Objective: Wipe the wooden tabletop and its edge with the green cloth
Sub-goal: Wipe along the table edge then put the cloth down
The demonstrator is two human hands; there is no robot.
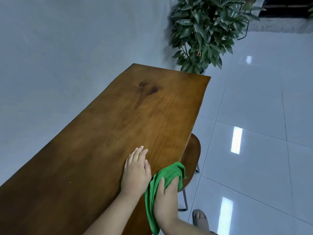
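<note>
I see the cloth (166, 173) bunched on the table's (118, 124) right edge, near its close end. The right hand (166, 192) grips it, fingers curled into the fabric. The left hand (136, 172) lies flat and relaxed on the table just beside, holding nothing. Looks like the edge wipe: I'd wrap the cloth over the rim, press evenly and run it along the table. Count: one cloth, one table, two hands, one chair (192, 160) tucked under the table, one plant (203, 31) past its far end.
</note>
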